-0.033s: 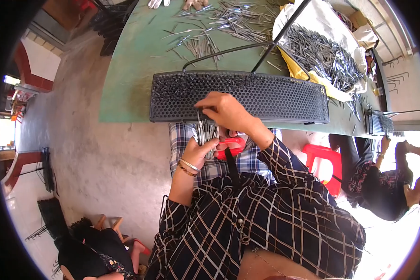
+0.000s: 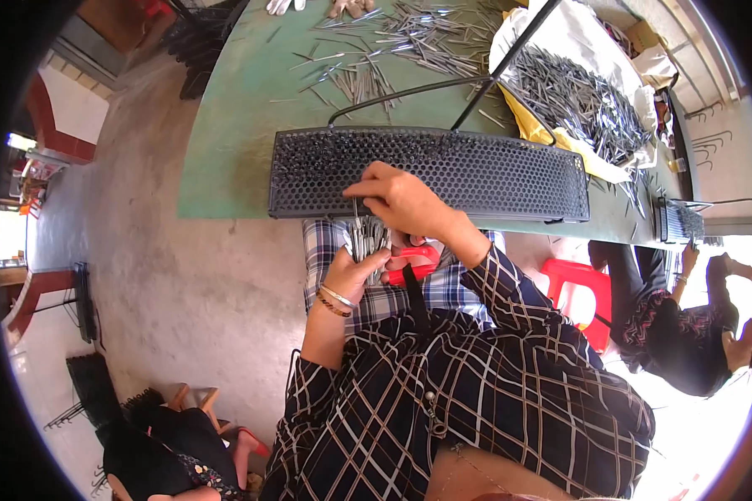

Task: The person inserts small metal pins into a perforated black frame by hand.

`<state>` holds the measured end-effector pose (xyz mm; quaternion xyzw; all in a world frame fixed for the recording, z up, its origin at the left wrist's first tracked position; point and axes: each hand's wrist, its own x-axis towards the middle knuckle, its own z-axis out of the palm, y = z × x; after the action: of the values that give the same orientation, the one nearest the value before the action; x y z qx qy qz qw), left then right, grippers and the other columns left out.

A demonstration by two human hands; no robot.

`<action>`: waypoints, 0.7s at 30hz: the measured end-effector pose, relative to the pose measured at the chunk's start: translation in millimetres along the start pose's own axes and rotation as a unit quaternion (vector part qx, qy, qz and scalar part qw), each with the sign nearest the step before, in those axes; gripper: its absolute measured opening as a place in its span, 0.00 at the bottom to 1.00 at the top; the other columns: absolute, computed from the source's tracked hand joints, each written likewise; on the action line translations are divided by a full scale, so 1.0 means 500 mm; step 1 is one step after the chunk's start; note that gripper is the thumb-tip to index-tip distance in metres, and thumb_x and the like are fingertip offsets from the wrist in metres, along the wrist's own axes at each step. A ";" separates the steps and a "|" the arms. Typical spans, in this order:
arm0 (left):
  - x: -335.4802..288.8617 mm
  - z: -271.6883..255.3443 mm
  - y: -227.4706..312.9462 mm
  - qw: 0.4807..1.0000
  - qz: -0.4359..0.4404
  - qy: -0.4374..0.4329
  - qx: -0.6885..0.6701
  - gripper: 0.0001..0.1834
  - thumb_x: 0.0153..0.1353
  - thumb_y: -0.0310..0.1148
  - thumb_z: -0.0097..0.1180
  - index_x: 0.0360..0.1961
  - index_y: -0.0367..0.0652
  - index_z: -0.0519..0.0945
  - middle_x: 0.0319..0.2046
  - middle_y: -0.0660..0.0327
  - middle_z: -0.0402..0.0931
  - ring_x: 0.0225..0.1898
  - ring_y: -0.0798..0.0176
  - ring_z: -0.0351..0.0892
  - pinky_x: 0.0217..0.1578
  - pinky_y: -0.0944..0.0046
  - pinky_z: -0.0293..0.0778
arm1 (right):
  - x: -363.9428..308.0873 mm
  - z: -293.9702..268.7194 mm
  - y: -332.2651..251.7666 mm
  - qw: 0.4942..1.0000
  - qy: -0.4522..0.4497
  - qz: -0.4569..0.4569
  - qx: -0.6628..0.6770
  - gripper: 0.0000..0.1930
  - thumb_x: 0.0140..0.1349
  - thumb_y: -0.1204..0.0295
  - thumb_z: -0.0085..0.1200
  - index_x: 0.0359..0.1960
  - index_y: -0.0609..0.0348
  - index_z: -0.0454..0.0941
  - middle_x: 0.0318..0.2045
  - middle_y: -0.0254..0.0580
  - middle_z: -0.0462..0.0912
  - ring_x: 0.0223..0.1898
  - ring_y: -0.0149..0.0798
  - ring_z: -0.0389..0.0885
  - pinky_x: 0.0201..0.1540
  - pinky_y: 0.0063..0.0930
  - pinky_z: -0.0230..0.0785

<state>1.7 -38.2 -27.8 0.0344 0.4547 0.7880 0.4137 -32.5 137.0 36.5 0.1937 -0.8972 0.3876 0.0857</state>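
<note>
The left hand [image 2: 355, 272], coming from below, grips a bundle of metal rods [image 2: 364, 242] just before the front edge of the black perforated rack [image 2: 451, 174]. Above it, the right hand [image 2: 403, 200] bends over and pinches 1 rod [image 2: 357, 210]. The rack lies along the near edge of the green counter [image 2: 226, 159], whose surface stretches leftward to the concrete floor [image 2: 142, 242].
</note>
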 end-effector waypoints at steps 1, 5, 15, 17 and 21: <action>-0.005 -0.001 0.005 1.000 -0.004 -0.001 0.007 0.11 0.58 0.27 0.54 0.42 0.37 0.74 0.34 0.57 0.79 0.29 0.67 0.76 0.25 0.68 0.71 | 0.002 0.000 -0.009 1.000 -0.003 -0.001 0.001 0.13 0.48 0.78 0.52 0.37 0.58 0.81 0.34 0.46 0.75 0.35 0.48 0.78 0.36 0.37 0.73; -0.017 -0.016 0.027 0.998 -0.030 0.017 0.048 0.11 0.58 0.28 0.56 0.42 0.36 0.74 0.33 0.56 0.79 0.29 0.68 0.76 0.24 0.68 0.71 | 0.005 0.007 -0.009 0.992 -0.080 -0.023 -0.091 0.11 0.49 0.77 0.54 0.35 0.56 0.81 0.40 0.44 0.71 0.33 0.47 0.78 0.37 0.36 0.73; -0.006 -0.010 0.022 1.000 0.012 0.007 -0.024 0.12 0.58 0.27 0.55 0.44 0.38 0.75 0.36 0.55 0.79 0.31 0.68 0.77 0.26 0.69 0.72 | 0.031 -0.035 0.002 0.968 0.008 -0.086 -0.236 0.04 0.55 0.70 0.55 0.31 0.53 0.77 0.38 0.38 0.73 0.37 0.41 0.75 0.42 0.34 0.65; 0.002 0.006 0.030 0.999 0.012 0.017 -0.046 0.11 0.59 0.27 0.54 0.43 0.38 0.75 0.37 0.55 0.79 0.32 0.68 0.77 0.27 0.69 0.73 | 0.051 -0.045 0.011 0.960 -0.020 -0.080 -0.269 0.04 0.55 0.70 0.54 0.32 0.51 0.77 0.33 0.37 0.74 0.34 0.40 0.74 0.40 0.32 0.63; 0.019 0.007 0.023 0.998 0.036 0.019 -0.054 0.11 0.59 0.27 0.54 0.42 0.36 0.76 0.37 0.55 0.80 0.33 0.68 0.78 0.30 0.69 0.73 | 0.089 -0.045 0.023 0.958 -0.052 -0.109 -0.258 0.04 0.56 0.73 0.52 0.31 0.58 0.76 0.28 0.42 0.72 0.33 0.44 0.75 0.39 0.36 0.66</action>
<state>-10.1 -32.4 -20.2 0.0132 0.4174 0.8264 0.3776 -77.5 148.2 57.9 0.2818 -0.9433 0.1203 0.1274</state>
